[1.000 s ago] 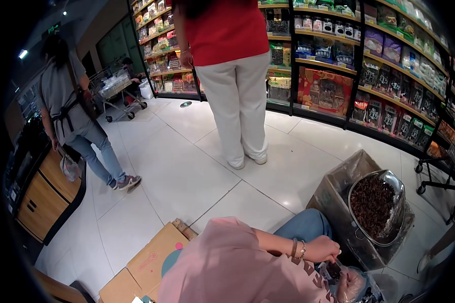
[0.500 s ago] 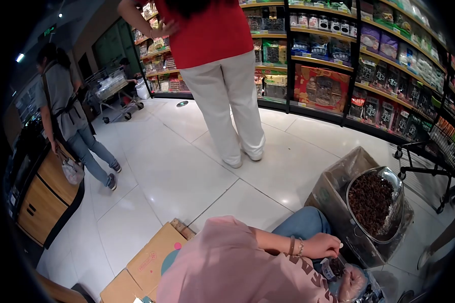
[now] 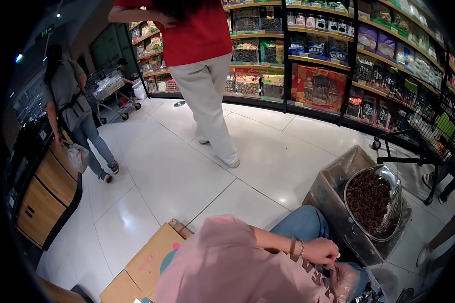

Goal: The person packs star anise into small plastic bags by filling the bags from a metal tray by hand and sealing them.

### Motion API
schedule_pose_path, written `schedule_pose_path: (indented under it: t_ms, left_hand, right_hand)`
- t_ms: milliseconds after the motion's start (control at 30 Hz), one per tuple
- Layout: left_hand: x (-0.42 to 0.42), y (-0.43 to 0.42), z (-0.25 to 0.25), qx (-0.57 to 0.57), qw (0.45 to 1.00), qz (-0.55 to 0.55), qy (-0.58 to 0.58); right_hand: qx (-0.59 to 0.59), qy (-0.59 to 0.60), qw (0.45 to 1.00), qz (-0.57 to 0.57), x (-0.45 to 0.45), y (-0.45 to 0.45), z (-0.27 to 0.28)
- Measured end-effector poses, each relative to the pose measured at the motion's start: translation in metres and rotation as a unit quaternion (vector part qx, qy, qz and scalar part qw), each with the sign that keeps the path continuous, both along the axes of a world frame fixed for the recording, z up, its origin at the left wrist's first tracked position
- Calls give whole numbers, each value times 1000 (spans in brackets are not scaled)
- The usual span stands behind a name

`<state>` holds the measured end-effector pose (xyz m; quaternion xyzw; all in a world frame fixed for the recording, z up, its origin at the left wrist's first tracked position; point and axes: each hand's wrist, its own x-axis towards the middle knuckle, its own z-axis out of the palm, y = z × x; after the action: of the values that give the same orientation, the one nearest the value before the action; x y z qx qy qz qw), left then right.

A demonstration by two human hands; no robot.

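Observation:
My left hand (image 3: 322, 251), bare with bracelets at the wrist, is closed in a pinch at the lower right. Just below it my right hand (image 3: 345, 279), in a clear plastic glove, has its fingers bent in and meets the left fingertips. What they pinch between them is too small and covered to make out. Dark, shiny plastic packets (image 3: 373, 294) show partly beside the gloved hand. Close by on the right, a steel bowl (image 3: 395, 183) of dark reddish-brown dried pieces (image 3: 369, 202) rests tilted on a plastic-lined box (image 3: 333, 189).
Flattened cardboard (image 3: 149, 257) lies on the left by my pink sleeve. A person in a red top (image 3: 197, 35) stands ahead before stocked shelves (image 3: 318, 60). Another person (image 3: 71, 96) carries a bag at the left. A black cart (image 3: 414, 146) stands at the right.
My hands have come together, the left moving down onto the gloved right. A small labelled packet that showed between them is now hidden. The person in red has shifted left.

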<state>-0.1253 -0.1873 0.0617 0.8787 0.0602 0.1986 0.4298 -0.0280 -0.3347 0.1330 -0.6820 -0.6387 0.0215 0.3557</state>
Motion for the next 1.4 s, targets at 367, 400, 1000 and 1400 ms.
schedule_pose_path:
  t_ms: [367,400,1000,1400]
  left_hand:
    - [8,3,-15,-144,988,-61,9]
    - [7,1,-11,-154,986,-65,-3]
    - [19,-6,-31,-96,991,-82,-36]
    - [22,-7,-35,-81,993,-74,-42]
  right_hand:
    - [-122,64,988,64,37,-7,-19]
    - [-93,105,988,71,36,-7,-23]
    - [-101,69,990,71,24,0,-4]
    - [-122,113,984,58,5,-4,32]
